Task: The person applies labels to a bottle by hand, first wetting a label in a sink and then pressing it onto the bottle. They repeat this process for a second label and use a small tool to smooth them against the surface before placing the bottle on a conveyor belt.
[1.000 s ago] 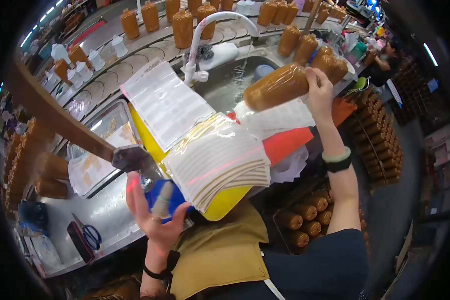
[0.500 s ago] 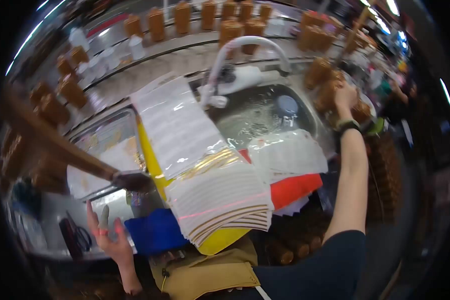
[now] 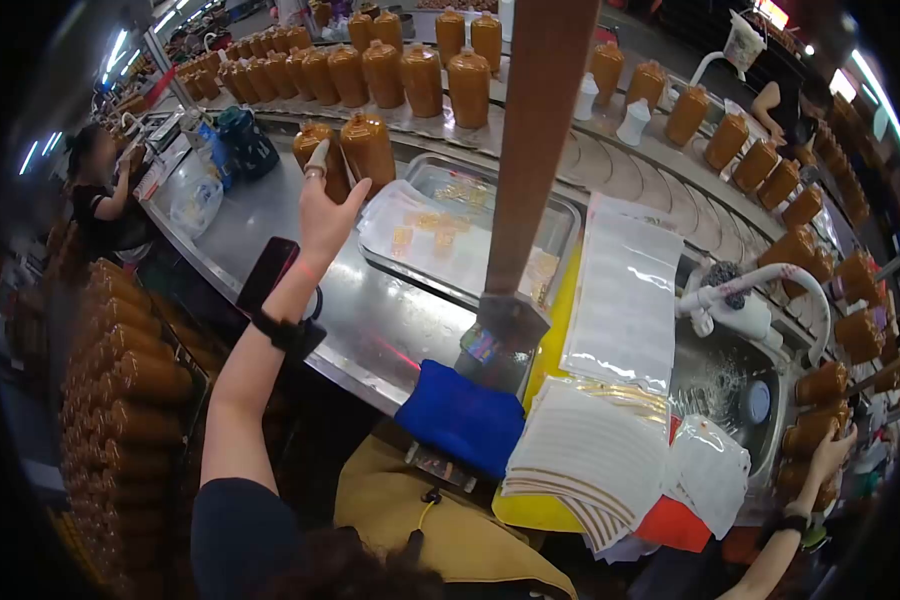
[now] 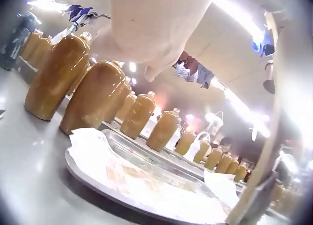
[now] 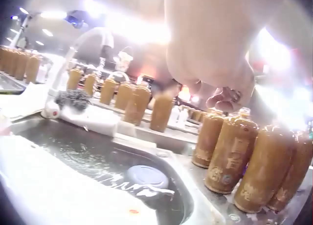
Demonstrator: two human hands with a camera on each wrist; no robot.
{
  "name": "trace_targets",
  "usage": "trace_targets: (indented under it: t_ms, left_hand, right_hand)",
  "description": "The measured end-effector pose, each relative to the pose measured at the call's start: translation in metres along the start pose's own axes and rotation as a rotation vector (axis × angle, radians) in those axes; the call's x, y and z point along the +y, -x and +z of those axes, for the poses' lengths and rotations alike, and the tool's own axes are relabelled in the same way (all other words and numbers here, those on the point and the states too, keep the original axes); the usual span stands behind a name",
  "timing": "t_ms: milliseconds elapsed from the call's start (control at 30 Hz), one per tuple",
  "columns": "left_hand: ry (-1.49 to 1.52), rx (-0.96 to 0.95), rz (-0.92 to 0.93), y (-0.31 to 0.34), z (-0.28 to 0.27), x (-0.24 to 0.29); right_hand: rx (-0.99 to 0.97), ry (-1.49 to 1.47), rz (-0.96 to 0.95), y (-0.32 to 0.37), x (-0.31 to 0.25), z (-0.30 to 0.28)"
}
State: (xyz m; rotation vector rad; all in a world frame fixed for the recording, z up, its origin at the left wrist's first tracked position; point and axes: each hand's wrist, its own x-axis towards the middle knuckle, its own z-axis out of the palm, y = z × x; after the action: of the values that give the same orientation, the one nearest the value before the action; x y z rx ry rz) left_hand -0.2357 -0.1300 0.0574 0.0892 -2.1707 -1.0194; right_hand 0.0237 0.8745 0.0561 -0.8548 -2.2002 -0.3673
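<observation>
My left hand [image 3: 326,222] reaches over the steel counter to two glossy brown bottles [image 3: 368,152] standing left of the tray. Its fingers are stretched out at the nearer-left bottle, the thumb spread apart; one finger wears a pale finger cover. In the left wrist view, the same hand hangs above those upright bottles [image 4: 94,95]. Far to the right, my right hand [image 3: 828,456] is at a group of brown bottles beside the sink. The right wrist view shows its curled fingertips pinching the neck of one bottle [image 5: 208,142], which stands upright among others with pale lettering.
A metal tray [image 3: 370,262] holds white sheets with gold pieces. A wooden post [image 3: 540,140] crosses the view. Plastic-covered sheets [image 3: 625,300], a blue cloth [image 3: 460,415], a sink [image 3: 715,375] and its white tap [image 3: 760,280] lie between the hands. Bottles line the conveyor [image 3: 660,190] behind.
The right hand has carried a brown bottle from over the sink to the group at the right. The left hand has moved from the counter's front to the bottles at back left. The head view has swung left.
</observation>
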Motion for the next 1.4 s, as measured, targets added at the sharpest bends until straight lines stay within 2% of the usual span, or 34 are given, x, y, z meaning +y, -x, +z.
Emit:
trace_targets:
  t_ms: [33,100,167,200,233,300,367,400,467,500,533,567,600,667,700,767,833,867,900,967,1000,1067,1100,1167,1233,1300,1400]
  left_hand:
    - [0.002,0.007,0.006,-0.021,0.007,-0.009]
    - [-0.133,0.052,0.106,-0.056,0.033,-0.032]
    - [-0.172,-0.074,-0.053,-0.081,0.059,-0.056]
    - [-0.301,0.011,-0.031,-0.081,0.073,-0.058]
    - [-0.278,0.010,-0.086,-0.084,0.079,-0.054]
    - [-0.153,-0.053,-0.200,-0.083,0.081,-0.049]
    - [-0.127,-0.035,-0.148,-0.082,0.085,-0.066]
    - [-0.095,-0.012,-0.043,-0.076,0.081,-0.068]
    - [0.016,-0.005,0.133,-0.061,0.061,-0.048]
    - [0.024,-0.011,0.140,-0.054,0.044,-0.030]
    - [0.122,0.062,0.251,-0.046,0.028,-0.015]
    - [0.221,0.135,0.360,-0.039,0.010,0.001]
    - [0.226,0.125,0.360,-0.030,-0.009,0.021]
    - [0.677,0.103,0.122,-0.010,-0.042,0.060]
    - [0.783,-0.062,-0.065,0.000,-0.061,0.064]
    - [1.082,-0.132,-0.256,0.032,-0.075,0.076]
    - [1.315,-0.368,-0.382,0.067,-0.081,0.088]
    - [1.325,-0.339,-0.503,0.088,-0.076,0.107]
    - [1.399,-0.439,-0.623,0.107,-0.072,0.113]
    - [1.427,-0.659,-0.831,0.142,-0.062,0.118]
    - [1.416,-0.687,-0.884,0.158,-0.058,0.121]
    - [1.230,-0.763,-0.693,0.183,-0.052,0.125]
    - [1.226,-0.794,-0.722,0.192,-0.052,0.128]
    - [0.913,-0.938,-0.535,0.201,-0.050,0.135]
    - [0.921,-0.965,-0.560,0.208,-0.039,0.134]
    - [1.024,-0.973,-0.651,0.209,-0.031,0.137]
    - [1.029,-0.929,-0.629,0.206,-0.016,0.136]
  right_hand:
    - [0.006,-0.005,0.004,0.011,-0.022,-0.014]
    - [-0.189,-0.389,0.010,0.060,-0.082,-0.062]
    - [-0.217,-0.557,-0.065,0.106,-0.155,-0.122]
    - [-0.282,-0.654,-0.040,0.125,-0.180,-0.148]
    - [-0.344,-0.751,-0.017,0.142,-0.202,-0.168]
    - [-0.358,-0.727,-0.041,0.172,-0.238,-0.200]
    - [-0.386,-0.692,-0.071,0.202,-0.268,-0.229]
    - [-0.387,-0.731,-0.126,0.215,-0.284,-0.240]
    - [-0.381,-0.769,-0.175,0.235,-0.311,-0.254]
    - [-0.476,-0.800,-0.137,0.245,-0.322,-0.260]
    - [-0.574,-0.829,-0.096,0.256,-0.333,-0.266]
    - [-0.573,-0.823,-0.085,0.265,-0.350,-0.269]
    - [-0.577,-0.963,-0.112,0.272,-0.371,-0.270]
    - [-0.625,-1.160,-0.157,0.276,-0.415,-0.287]
    - [-0.672,-1.219,-0.173,0.278,-0.437,-0.299]
    - [-0.610,-1.330,-0.335,0.295,-0.472,-0.295]
    - [-0.730,-1.381,-0.472,0.295,-0.508,-0.324]
    - [-0.708,-1.465,-0.515,0.301,-0.524,-0.332]
    - [-0.691,-1.544,-0.551,0.307,-0.537,-0.339]
    - [-0.774,-1.473,-0.558,0.312,-0.549,-0.353]
    - [-0.687,-1.446,-0.630,0.316,-0.548,-0.353]
    - [-0.818,-1.467,-0.501,0.332,-0.529,-0.352]
    - [-0.897,-1.512,-0.412,0.338,-0.521,-0.352]
    - [-0.897,-1.474,-0.359,0.346,-0.510,-0.355]
    - [-0.844,-1.411,-0.347,0.350,-0.502,-0.355]
    - [-0.871,-1.402,-0.284,0.350,-0.500,-0.353]
    - [-0.803,-1.436,-0.275,0.340,-0.505,-0.344]
